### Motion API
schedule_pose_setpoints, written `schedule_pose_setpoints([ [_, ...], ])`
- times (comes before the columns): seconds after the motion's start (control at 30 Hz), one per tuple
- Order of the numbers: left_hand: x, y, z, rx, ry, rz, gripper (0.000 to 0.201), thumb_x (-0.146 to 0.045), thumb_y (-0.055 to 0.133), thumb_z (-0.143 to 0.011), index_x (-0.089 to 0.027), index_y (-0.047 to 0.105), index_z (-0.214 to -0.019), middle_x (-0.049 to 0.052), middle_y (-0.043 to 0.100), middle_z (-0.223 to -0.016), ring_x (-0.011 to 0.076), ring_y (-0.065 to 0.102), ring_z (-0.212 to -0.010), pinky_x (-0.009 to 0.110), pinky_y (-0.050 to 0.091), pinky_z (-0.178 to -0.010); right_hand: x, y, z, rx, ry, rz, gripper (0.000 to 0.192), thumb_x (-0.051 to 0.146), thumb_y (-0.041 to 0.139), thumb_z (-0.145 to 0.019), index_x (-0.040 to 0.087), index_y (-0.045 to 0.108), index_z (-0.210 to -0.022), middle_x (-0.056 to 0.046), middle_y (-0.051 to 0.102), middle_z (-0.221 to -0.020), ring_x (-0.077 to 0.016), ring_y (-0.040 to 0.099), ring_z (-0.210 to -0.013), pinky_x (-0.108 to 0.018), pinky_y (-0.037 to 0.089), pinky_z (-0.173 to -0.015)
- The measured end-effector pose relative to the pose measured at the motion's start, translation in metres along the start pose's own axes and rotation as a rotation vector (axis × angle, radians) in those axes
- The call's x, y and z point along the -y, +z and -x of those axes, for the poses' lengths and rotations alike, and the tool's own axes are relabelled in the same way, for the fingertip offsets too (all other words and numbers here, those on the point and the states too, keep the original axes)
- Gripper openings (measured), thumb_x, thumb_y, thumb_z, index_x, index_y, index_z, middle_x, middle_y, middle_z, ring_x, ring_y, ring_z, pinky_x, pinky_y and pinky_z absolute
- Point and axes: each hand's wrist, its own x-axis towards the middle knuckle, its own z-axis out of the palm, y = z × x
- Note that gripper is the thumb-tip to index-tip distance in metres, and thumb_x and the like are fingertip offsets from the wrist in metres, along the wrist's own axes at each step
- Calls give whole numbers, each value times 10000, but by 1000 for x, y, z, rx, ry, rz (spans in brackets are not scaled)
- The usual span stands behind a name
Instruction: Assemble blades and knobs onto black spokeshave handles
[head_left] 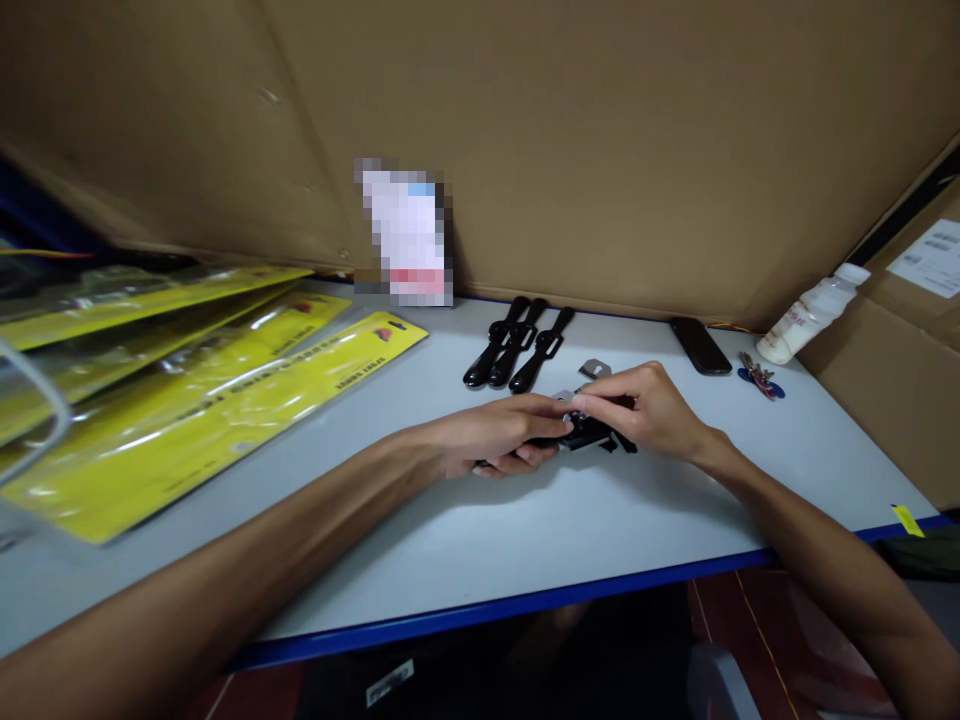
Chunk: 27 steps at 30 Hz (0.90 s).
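Note:
My left hand (pixel 504 436) is closed around a black handle-like tool (pixel 583 432), much of it covered by the fingers. The thumb and fingers of my right hand (pixel 637 405) are pinched together against its right part; whatever they hold is hidden. Just behind the hands lies a small grey metal plate (pixel 595 370) with a hole in it. Some narrow black pieces (pixel 621 443) show under my right hand, and I cannot tell whether they are joined to the tool. Beyond my left hand, several glossy black handles (pixel 517 345) lie side by side on the table.
Yellow-backed clear blister packs (pixel 225 420) overlap across the table's left side. To the right are a dark phone (pixel 700 346), a bunch of keys (pixel 760 376) and a white bottle (pixel 814 313). A cardboard wall (pixel 570 150) rises behind the table (pixel 465 560), and a carton (pixel 907 340) stands far right.

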Motion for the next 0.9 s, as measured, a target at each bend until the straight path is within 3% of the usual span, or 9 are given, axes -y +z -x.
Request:
schedule_pose_setpoints([
  [0.1, 1, -1, -1, 16, -1, -3, 205, -365, 515, -930, -241, 392, -823, -98, 317, -539, 54, 152, -363, 185, 93, -311, -2, -2, 0, -60, 43, 45, 379, 308, 561, -924, 167, 538, -572, 56, 392, -529, -78, 303, -519, -248, 242, -526],
  [0.3, 2, -1, -1, -1, -36, 7, 137, -352, 445, -959, -237, 444, -1032, -105, 301, -542, 63, 133, -369, 203, 74, -340, -5, -1, 1, 4, 0, 224, 446, 283, 522, -929, 167, 441, -506, 52, 357, -516, -85, 267, -525, -272, 217, -552],
  [0.4, 1, -1, -1, -3, -31, -3, 152, -335, 418, -971, -230, 457, -1073, -102, 293, -538, 68, 133, -370, 210, 71, -339, -4, 0, 2, 71, -20, 159, 453, 293, 533, -933, 167, 457, -504, 58, 348, -518, -85, 256, -527, -261, 221, -550],
  [0.5, 1, -1, -1, 9, -19, -5, 148, -319, 425, -970, -229, 467, -1079, -103, 285, -534, 69, 129, -371, 209, 67, -331, -3, 1, 2, 97, -35, 83, 454, 317, 532, -950, 167, 487, -523, 59, 354, -531, -84, 267, -533, -249, 234, -549],
  [0.67, 3, -2, -1, 26, -15, 15, 116, -317, 433, -970, -226, 458, -1037, -101, 309, -538, 65, 141, -368, 204, 73, -326, -4, 1, 2, 14, -31, 246, 423, 272, 516, -944, 169, 486, -535, 46, 399, -540, -93, 287, -546, -269, 234, -570],
  [0.8, 5, -4, -2, 41, 14, 28, 160, -321, 476, -946, -223, 459, -1072, -105, 299, -539, 60, 139, -356, 204, 66, -327, -3, 2, 3, 85, -51, 154, 461, 308, 520, -956, 169, 471, -519, 54, 377, -527, -87, 272, -530, -262, 235, -558],
  [0.9, 4, -3, -2, 41, 0, 17, 156, -333, 486, -940, -224, 465, -1050, -103, 310, -542, 60, 144, -362, 207, 68, -334, -4, 1, 3, 42, -53, 212, 437, 290, 495, -966, 169, 498, -546, 45, 417, -546, -92, 298, -551, -265, 239, -572],
])
